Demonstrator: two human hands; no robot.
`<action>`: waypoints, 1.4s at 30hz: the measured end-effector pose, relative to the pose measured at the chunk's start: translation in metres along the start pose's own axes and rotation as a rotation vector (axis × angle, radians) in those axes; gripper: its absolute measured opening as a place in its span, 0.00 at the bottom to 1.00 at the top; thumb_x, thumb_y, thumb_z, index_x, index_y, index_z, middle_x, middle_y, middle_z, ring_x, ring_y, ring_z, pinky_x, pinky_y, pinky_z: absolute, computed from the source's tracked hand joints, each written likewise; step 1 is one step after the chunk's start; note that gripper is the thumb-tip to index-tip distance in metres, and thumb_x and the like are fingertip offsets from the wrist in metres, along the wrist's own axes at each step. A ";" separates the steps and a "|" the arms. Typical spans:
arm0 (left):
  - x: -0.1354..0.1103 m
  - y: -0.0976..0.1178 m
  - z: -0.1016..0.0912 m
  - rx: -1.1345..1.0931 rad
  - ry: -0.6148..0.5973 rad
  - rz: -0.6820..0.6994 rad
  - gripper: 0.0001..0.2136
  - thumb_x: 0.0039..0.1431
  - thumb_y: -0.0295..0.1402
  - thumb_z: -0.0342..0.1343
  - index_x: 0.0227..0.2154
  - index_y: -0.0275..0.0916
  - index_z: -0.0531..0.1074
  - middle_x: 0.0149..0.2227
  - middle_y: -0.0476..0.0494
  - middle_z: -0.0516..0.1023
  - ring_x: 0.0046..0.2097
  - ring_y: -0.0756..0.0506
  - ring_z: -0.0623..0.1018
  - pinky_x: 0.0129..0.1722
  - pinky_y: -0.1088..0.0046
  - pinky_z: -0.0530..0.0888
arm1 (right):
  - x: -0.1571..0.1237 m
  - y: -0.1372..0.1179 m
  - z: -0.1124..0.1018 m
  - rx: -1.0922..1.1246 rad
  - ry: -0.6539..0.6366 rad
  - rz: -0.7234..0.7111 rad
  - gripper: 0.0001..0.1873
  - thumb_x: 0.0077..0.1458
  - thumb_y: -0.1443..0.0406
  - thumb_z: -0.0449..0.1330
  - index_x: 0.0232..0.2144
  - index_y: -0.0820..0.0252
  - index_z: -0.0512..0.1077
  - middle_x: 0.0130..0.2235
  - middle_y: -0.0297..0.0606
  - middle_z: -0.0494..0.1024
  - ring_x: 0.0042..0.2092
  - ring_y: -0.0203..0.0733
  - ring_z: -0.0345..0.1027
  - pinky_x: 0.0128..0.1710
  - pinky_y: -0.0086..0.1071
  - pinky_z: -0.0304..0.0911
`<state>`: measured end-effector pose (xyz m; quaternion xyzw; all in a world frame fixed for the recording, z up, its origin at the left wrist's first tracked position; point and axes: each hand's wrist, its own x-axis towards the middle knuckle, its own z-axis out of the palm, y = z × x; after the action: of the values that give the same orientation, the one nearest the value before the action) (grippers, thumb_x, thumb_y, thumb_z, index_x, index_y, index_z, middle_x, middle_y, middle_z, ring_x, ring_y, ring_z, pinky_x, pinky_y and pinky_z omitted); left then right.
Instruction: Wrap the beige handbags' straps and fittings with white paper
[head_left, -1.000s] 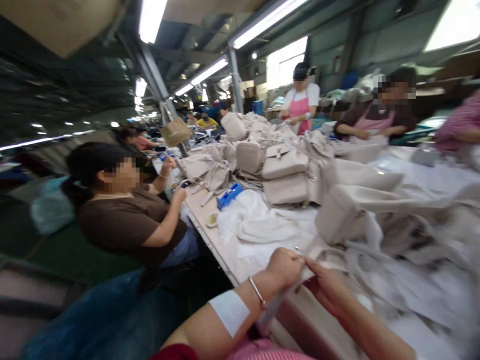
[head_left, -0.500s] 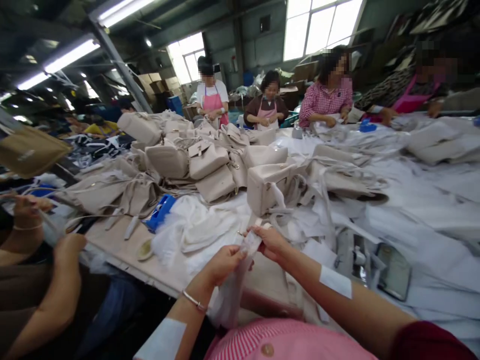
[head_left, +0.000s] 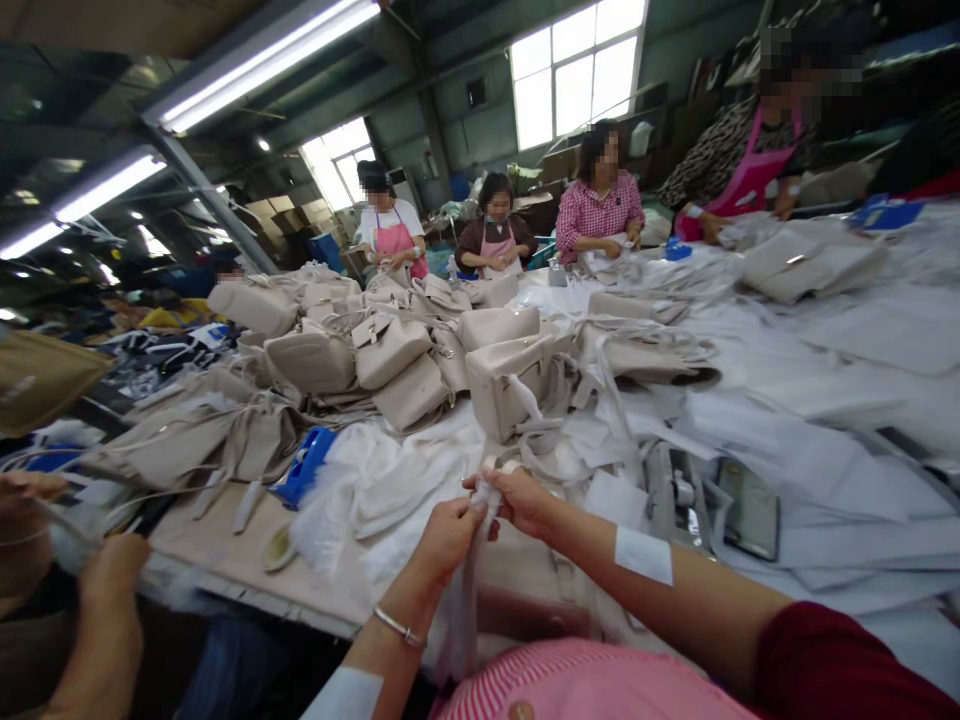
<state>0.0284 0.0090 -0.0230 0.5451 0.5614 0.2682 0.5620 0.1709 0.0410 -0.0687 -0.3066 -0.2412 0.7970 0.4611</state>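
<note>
Both my hands meet low in the middle of the view. My left hand (head_left: 448, 537) is closed around a white strip of thin wrapping (head_left: 466, 600) that hangs down toward my lap. My right hand (head_left: 517, 498) pinches the top of the same strip, where a beige strap end shows. A silver bangle circles my left wrist. Just beyond my hands stands a beige handbag (head_left: 508, 385) with a white wrapped strap. A heap of beige handbags (head_left: 352, 350) lies behind it.
The long table (head_left: 225, 560) carries white wrapping sheets (head_left: 825, 420), a blue tape dispenser (head_left: 304, 468), a tape roll (head_left: 279, 550) and a dark tray (head_left: 746, 505). Several people work along the far side; another person's hands (head_left: 75, 560) are at the near left.
The view has swung right from the seated person on the left toward the table. My hands stay together on the strip, and the white wrapping now hangs lower from them.
</note>
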 end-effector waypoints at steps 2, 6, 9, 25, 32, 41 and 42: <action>0.000 0.000 -0.005 0.080 -0.014 0.031 0.19 0.56 0.47 0.54 0.27 0.33 0.76 0.26 0.42 0.80 0.28 0.46 0.77 0.30 0.73 0.71 | 0.005 -0.007 -0.005 0.121 -0.015 0.105 0.22 0.55 0.47 0.55 0.34 0.62 0.70 0.31 0.40 0.79 0.31 0.42 0.73 0.30 0.35 0.67; 0.006 -0.010 -0.012 0.148 -0.057 -0.012 0.18 0.57 0.45 0.52 0.26 0.33 0.76 0.26 0.42 0.81 0.28 0.45 0.79 0.30 0.72 0.72 | 0.024 -0.016 -0.007 0.131 0.222 0.207 0.20 0.63 0.54 0.47 0.31 0.63 0.68 0.27 0.40 0.77 0.28 0.41 0.72 0.31 0.37 0.68; 0.018 -0.020 -0.015 0.094 -0.068 -0.085 0.17 0.56 0.43 0.52 0.26 0.33 0.75 0.26 0.40 0.81 0.29 0.43 0.80 0.30 0.71 0.73 | 0.036 -0.009 -0.001 0.058 0.397 0.172 0.10 0.61 0.66 0.50 0.30 0.63 0.68 0.23 0.36 0.75 0.24 0.36 0.69 0.28 0.31 0.66; 0.063 -0.030 -0.030 0.641 -0.001 0.134 0.17 0.54 0.36 0.54 0.44 0.32 0.74 0.40 0.37 0.80 0.40 0.42 0.77 0.41 0.70 0.70 | 0.002 0.000 -0.022 -1.172 0.565 -0.301 0.20 0.51 0.61 0.61 0.47 0.59 0.72 0.27 0.33 0.75 0.30 0.38 0.66 0.35 0.31 0.59; 0.084 -0.030 -0.035 0.615 -0.249 0.124 0.39 0.50 0.34 0.58 0.65 0.36 0.51 0.35 0.46 0.78 0.31 0.49 0.74 0.36 0.74 0.70 | 0.018 0.021 -0.032 -1.197 0.421 -0.193 0.04 0.48 0.70 0.59 0.27 0.61 0.75 0.27 0.34 0.76 0.30 0.36 0.66 0.31 0.28 0.57; 0.133 -0.009 -0.043 0.862 -0.307 0.336 0.19 0.58 0.34 0.52 0.53 0.40 0.71 0.28 0.48 0.77 0.31 0.47 0.74 0.33 0.73 0.67 | 0.003 0.001 -0.034 -1.531 0.423 -0.376 0.03 0.52 0.71 0.59 0.28 0.61 0.73 0.37 0.42 0.76 0.40 0.42 0.68 0.42 0.35 0.62; 0.135 -0.007 -0.042 0.908 -0.315 0.345 0.17 0.57 0.34 0.53 0.50 0.41 0.73 0.29 0.47 0.78 0.32 0.47 0.75 0.34 0.73 0.67 | 0.003 -0.002 -0.034 -1.574 0.431 -0.446 0.03 0.51 0.72 0.60 0.29 0.62 0.73 0.44 0.46 0.74 0.45 0.45 0.68 0.46 0.37 0.62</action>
<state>0.0179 0.1437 -0.0659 0.8528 0.4318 0.0007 0.2938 0.1951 0.0477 -0.0923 -0.6288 -0.6875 0.2111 0.2957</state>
